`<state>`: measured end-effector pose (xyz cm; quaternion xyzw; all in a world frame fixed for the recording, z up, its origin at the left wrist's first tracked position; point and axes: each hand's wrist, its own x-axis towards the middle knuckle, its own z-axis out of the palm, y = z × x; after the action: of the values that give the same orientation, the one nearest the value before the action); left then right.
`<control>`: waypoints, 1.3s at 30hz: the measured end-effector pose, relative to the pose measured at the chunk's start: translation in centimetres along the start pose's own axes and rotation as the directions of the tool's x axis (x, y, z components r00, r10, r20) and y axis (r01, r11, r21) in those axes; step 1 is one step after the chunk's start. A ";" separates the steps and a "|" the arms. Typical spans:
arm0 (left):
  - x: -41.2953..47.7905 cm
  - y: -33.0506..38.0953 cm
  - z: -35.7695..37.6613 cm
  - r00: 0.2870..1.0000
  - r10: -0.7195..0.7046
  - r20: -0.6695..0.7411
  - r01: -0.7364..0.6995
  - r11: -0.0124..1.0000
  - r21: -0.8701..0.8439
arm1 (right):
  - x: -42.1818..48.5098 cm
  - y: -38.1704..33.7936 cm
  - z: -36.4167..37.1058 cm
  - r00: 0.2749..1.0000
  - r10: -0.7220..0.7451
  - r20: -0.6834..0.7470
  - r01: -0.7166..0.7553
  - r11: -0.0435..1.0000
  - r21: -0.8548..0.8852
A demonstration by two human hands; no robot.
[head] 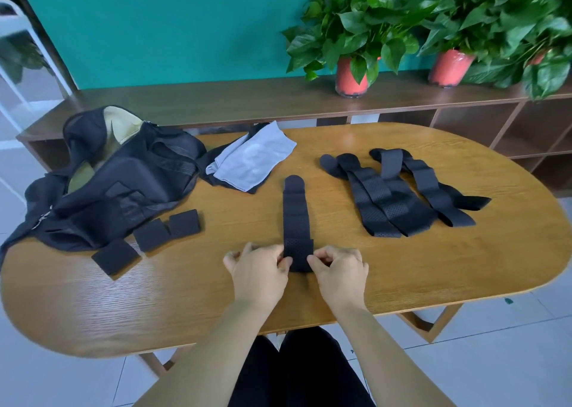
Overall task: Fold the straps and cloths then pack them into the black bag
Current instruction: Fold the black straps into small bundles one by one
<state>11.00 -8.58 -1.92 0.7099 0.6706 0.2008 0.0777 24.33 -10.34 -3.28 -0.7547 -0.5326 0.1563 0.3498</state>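
Observation:
A black perforated strap lies lengthwise in the middle of the wooden table, its near end folded over. My left hand pinches the left side of that fold, and my right hand pinches the right side. Three folded black strap squares sit at the left, in front of the open black bag. Several unfolded black straps lie spread at the right. A light grey cloth rests on a dark cloth behind the strap.
A low wooden shelf runs behind the table against a teal wall, carrying potted plants in red pots. The table's rounded edge is close to my body; tiled floor shows around it.

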 end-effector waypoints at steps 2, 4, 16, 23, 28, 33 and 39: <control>0.1 0.1 0.0 1.000 -0.001 0.024 0.001 1.000 0.028 | 0.1 0.0 0.2 1.000 0.012 -0.004 -0.012 1.000 -0.013; 0.1 0.2 0.0 0.999 -0.002 0.040 0.000 0.999 0.040 | 0.1 0.0 0.5 1.000 0.021 -0.004 -0.021 1.000 -0.010; 0.0 0.0 0.0 0.994 0.063 0.091 -0.068 0.997 0.046 | -0.1 0.2 0.8 1.000 -0.010 -0.009 0.010 0.996 -0.084; 0.5 -0.8 -0.5 0.928 0.290 0.232 -0.332 0.929 0.167 | 0.0 0.2 0.7 0.999 -0.028 0.020 0.030 0.993 -0.116; 1.3 -1.4 -1.8 0.855 0.370 0.363 -0.464 0.858 0.220 | -0.2 0.5 -0.2 0.975 -0.142 0.170 0.146 0.989 -0.014; -0.2 -1.9 -2.6 0.826 0.450 0.339 -0.526 0.832 0.178 | -1.7 1.4 -1.2 0.867 -0.388 0.312 0.421 0.906 -0.042; -1.7 -2.4 -2.7 0.869 0.402 0.290 -0.432 0.901 0.044 | -2.0 1.2 -1.5 0.949 -0.211 0.234 0.182 0.974 0.137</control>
<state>7.71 -10.44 -0.66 0.8618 0.4940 0.0764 0.0863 25.28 -12.97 -3.32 -0.6513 -0.6348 0.2435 0.3370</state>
